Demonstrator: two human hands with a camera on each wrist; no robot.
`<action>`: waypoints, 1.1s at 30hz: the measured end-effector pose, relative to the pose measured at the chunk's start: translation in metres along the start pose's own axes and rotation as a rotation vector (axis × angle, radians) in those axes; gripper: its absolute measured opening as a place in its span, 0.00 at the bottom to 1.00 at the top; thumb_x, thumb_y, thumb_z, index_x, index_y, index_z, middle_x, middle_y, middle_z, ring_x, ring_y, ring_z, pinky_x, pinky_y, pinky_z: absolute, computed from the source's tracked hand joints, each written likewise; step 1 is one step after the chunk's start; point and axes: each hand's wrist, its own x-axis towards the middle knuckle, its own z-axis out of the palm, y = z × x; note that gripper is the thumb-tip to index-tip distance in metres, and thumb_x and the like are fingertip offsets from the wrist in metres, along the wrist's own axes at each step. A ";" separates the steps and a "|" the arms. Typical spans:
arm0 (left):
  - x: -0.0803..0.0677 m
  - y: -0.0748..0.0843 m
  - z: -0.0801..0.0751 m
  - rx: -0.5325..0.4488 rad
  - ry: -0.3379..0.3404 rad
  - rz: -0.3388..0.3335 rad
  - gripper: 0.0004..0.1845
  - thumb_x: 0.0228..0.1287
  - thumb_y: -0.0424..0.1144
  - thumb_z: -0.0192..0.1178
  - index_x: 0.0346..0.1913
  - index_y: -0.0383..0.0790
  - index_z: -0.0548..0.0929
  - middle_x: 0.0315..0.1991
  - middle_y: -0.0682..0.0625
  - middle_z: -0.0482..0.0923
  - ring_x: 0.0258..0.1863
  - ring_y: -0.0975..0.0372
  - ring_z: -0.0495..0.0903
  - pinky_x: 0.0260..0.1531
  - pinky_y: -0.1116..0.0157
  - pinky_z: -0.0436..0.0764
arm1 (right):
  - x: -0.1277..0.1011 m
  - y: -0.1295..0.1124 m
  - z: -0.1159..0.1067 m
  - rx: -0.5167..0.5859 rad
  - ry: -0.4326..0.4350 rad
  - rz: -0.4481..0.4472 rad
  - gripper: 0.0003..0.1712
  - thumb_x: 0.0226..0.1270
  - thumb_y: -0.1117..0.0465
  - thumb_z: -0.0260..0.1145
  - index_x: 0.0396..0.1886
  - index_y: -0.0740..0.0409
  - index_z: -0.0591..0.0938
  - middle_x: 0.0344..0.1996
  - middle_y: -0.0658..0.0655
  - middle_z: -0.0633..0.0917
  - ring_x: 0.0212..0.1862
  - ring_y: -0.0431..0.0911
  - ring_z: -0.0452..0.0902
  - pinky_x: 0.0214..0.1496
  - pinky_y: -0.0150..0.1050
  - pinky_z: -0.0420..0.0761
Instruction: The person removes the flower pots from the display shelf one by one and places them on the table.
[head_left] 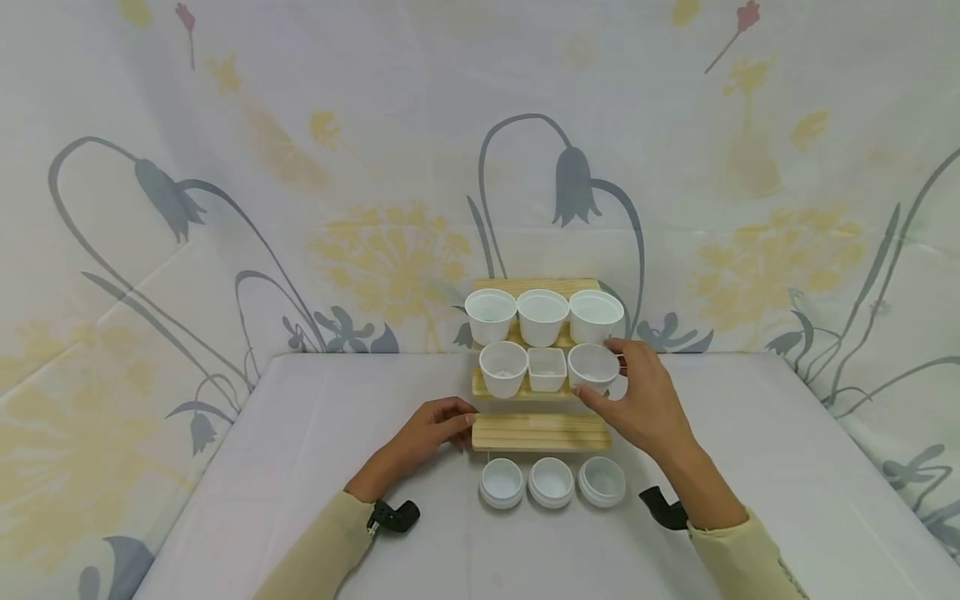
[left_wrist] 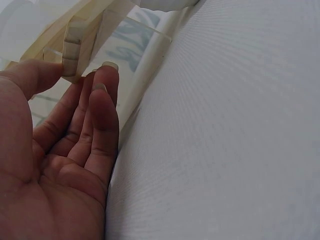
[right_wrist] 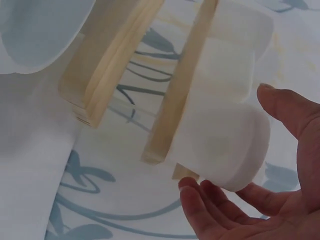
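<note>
A stepped wooden rack holds white cups on its upper shelves. My right hand [head_left: 647, 402] reaches to the right end of the middle shelf [right_wrist: 170, 105], thumb and fingers curved round a round white cup [head_left: 593, 365]. In the right wrist view, the fingers lie along one side of this cup [right_wrist: 220, 142] and the thumb is near its rim on the other. My left hand [head_left: 429, 431] pinches the left end of the bare bottom shelf [head_left: 542, 432], thumb on one face and fingers behind, as the left wrist view shows at the plank's end [left_wrist: 73, 47].
Beside the held cup stand a square white cup [head_left: 547, 370] and a round one [head_left: 503, 369]. Three larger cups, one being the middle cup [head_left: 542, 317], fill the row above. Three small round tubs, including the centre tub [head_left: 551, 482], stand on the white table [head_left: 360, 550] in front.
</note>
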 end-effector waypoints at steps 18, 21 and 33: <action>0.001 0.000 0.000 0.007 -0.002 0.000 0.14 0.82 0.38 0.57 0.55 0.30 0.83 0.39 0.47 0.84 0.39 0.57 0.83 0.41 0.63 0.84 | 0.001 0.004 0.008 -0.004 0.097 -0.079 0.39 0.59 0.60 0.83 0.65 0.72 0.76 0.55 0.70 0.80 0.48 0.60 0.79 0.52 0.55 0.81; 0.001 -0.001 0.000 0.008 0.000 0.000 0.14 0.82 0.38 0.57 0.55 0.30 0.83 0.39 0.47 0.84 0.39 0.57 0.83 0.41 0.63 0.84 | 0.000 0.002 0.007 -0.009 0.097 -0.074 0.39 0.60 0.60 0.83 0.66 0.72 0.76 0.56 0.70 0.81 0.48 0.60 0.79 0.52 0.55 0.81; 0.001 -0.001 0.000 0.004 -0.004 0.007 0.14 0.82 0.38 0.57 0.56 0.30 0.83 0.39 0.47 0.86 0.38 0.57 0.84 0.41 0.63 0.85 | -0.007 -0.009 -0.003 0.005 0.118 -0.100 0.37 0.60 0.60 0.82 0.65 0.70 0.78 0.55 0.67 0.81 0.49 0.58 0.80 0.52 0.53 0.80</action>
